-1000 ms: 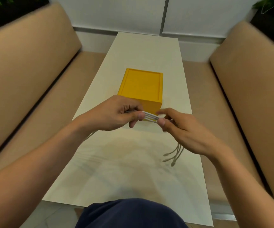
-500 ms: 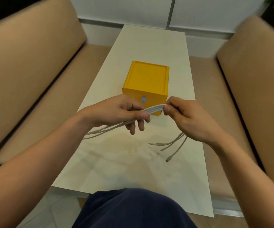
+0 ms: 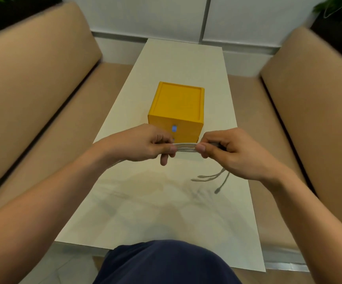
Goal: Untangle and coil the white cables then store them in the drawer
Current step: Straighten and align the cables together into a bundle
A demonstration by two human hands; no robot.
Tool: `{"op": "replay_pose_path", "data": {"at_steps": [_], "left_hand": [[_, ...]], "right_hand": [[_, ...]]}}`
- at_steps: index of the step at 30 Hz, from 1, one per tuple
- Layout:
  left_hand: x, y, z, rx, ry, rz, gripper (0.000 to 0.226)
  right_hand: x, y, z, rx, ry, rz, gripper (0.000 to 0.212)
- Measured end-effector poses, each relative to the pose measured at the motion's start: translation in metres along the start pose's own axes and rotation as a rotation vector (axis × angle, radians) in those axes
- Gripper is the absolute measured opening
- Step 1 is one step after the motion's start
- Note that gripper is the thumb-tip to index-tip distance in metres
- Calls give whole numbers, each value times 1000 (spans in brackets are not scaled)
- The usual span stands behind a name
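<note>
Stretching across the head view, a flat bundle of white cables (image 3: 185,147) runs level between the two hands, held in the air above the table (image 3: 166,212). The left hand (image 3: 143,144) pinches one side of the bundle between thumb and curled fingers. The right hand (image 3: 233,152) pinches the other side the same way, so only a short span of cable shows between the thumbs. Beneath the right hand the loose ends (image 3: 211,177) hang down towards the tabletop. A few strands trail out from under the left wrist towards the left.

Just beyond the hands stands a yellow drawer box (image 3: 178,105), its front facing the person and bearing a small bluish mark.

The table is long, narrow and pale. A tan padded bench flanks it on the left (image 3: 32,78) and another on the right (image 3: 309,89). A white panelled wall (image 3: 166,15) closes the far end, with dark greenery in both upper corners. A dark blue garment (image 3: 166,263) fills the bottom edge.
</note>
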State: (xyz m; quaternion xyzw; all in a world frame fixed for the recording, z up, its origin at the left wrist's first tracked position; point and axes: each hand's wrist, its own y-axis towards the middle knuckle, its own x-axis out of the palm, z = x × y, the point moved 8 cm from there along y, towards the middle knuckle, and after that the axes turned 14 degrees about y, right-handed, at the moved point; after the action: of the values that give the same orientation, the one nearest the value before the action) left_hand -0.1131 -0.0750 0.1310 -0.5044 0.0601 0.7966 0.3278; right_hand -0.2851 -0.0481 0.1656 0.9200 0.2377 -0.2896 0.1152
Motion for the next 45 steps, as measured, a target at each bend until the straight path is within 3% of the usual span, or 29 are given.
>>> {"op": "replay_pose_path", "data": {"at_steps": [3,7,11,14,17,21,24,28,32,35,39,45], "left_hand": [[-10,-8,14,98,-50,45,26],[-25,-16,24,231,-210,160,25],[-13,-8,15,178,-62,99,25],[0,-3,15,162,-45,16,27],[1,-1,18,174,-62,29,27],[1,1,19,161,-47,65,27],[4,5,21,131,-27,97,27],[1,5,21,97,-97,135,27],[-6,3,16,41,-247,233,21],[-5,2,11,44,-282,196,15],[-4,-3,6,30,-377,161,9],[-4,0,10,-30,-239,201,16]], "right_hand": [[-7,-3,8,0,-27,70,32],[13,-13,16,-7,-135,21,35],[7,-22,14,9,-65,-82,32],[-7,-21,24,53,45,-32,25],[-7,-13,37,115,35,-12,25],[9,-9,49,252,-10,-150,31],[20,-5,28,149,13,-91,40],[31,1,21,118,68,10,20],[19,1,16,72,-19,80,18],[9,1,6,36,-78,136,17],[6,2,3,34,-130,100,18],[0,2,2,44,-148,89,20]]}}
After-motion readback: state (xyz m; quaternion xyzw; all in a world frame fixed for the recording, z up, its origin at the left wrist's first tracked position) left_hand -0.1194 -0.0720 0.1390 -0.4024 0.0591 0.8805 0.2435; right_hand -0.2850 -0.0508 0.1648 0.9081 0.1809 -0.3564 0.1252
